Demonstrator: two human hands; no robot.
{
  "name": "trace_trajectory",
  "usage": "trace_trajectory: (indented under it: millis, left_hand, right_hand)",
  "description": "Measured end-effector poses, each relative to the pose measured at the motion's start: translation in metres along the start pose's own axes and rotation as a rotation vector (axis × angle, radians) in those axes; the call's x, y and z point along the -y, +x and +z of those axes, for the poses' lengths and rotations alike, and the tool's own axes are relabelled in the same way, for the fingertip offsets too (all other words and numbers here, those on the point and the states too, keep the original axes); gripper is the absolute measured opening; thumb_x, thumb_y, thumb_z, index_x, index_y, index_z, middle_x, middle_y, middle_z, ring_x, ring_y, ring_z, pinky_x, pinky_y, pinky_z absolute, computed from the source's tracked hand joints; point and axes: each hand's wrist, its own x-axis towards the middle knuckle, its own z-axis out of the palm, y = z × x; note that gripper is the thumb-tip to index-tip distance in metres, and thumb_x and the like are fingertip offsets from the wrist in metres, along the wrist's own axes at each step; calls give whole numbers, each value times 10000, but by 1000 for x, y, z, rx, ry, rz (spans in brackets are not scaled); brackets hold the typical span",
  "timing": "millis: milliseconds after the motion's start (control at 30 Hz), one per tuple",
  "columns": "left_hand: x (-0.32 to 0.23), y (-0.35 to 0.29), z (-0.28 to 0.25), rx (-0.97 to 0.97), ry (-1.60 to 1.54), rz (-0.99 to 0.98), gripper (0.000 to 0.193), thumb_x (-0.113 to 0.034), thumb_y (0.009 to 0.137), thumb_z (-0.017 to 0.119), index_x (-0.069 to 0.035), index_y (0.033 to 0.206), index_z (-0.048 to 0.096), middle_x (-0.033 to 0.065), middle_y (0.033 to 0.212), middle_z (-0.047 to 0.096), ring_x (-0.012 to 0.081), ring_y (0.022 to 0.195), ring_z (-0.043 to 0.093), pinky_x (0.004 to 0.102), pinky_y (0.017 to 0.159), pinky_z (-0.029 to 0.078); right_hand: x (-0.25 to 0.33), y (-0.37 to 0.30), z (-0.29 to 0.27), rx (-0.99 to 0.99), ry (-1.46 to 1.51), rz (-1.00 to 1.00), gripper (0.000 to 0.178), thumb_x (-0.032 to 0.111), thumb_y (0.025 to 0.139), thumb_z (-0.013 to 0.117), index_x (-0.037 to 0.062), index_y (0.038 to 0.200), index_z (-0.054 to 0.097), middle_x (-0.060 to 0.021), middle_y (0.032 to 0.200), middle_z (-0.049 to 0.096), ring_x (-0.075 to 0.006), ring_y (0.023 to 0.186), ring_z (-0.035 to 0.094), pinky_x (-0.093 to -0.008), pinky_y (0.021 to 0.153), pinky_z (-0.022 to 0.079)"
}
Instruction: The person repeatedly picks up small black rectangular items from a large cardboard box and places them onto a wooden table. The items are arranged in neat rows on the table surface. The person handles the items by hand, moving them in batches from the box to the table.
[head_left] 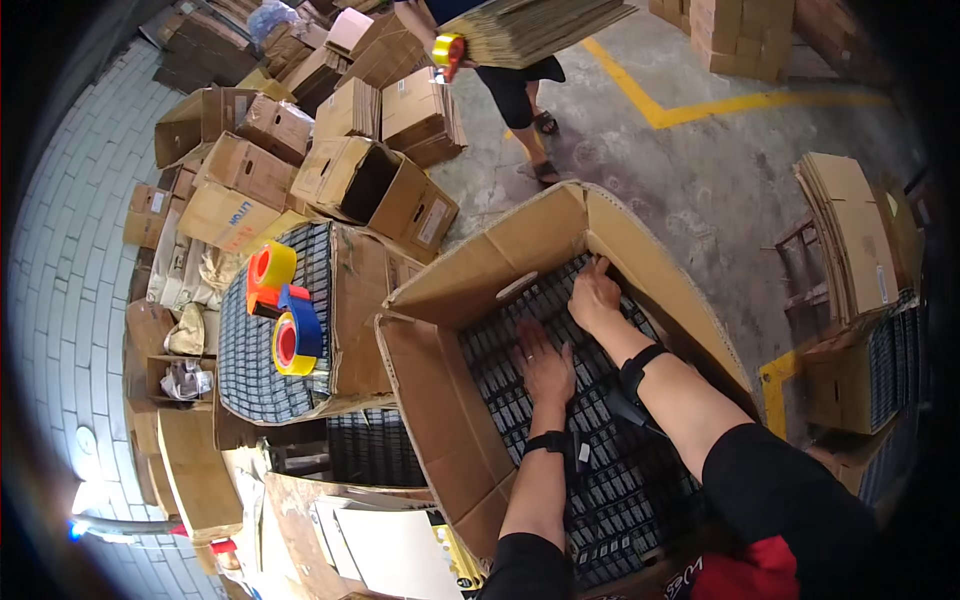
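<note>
In front of me a large open cardboard box holds tight rows of small dark pieces with pale markings; their exact kind is too small to tell. My left hand lies flat on the rows near the middle, fingers spread and slightly blurred. Farther in, my right hand presses at the far end of the rows by the box's far corner, its fingers bent together; whatever is between them is hidden. Dark straps circle both wrists, and a dark device hangs by the right one.
Left of my box, two tape dispensers, one orange and one blue, sit on another packed carton. Stacked cartons line the wall. Beyond, a person carries flattened cardboard. Folded cardboard stands at right.
</note>
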Motion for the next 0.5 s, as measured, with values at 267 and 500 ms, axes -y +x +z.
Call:
trace_trajectory:
  millis: [267, 500]
  left_hand:
    - [1, 61, -39, 52, -217, -255, 512, -352, 918, 420, -68, 1337, 342, 202, 1303, 422, 402, 1132, 473, 500, 901, 406]
    - [32, 96, -45, 229, -305, -231, 428, -310, 893, 454, -116, 1273, 424, 208, 1197, 543, 374, 1085, 534, 445, 904, 437]
  right_hand:
    - [-6, 27, 7, 7, -211, -102, 354, 98, 758, 637, -69, 1067, 593, -310, 1235, 434, -335, 994, 607, -367, 794, 523]
    - [6, 33, -40, 398, 376, 83, 325, 67, 789, 508, -137, 1039, 545, -258, 960, 615, -355, 705, 660, -377, 594, 554]
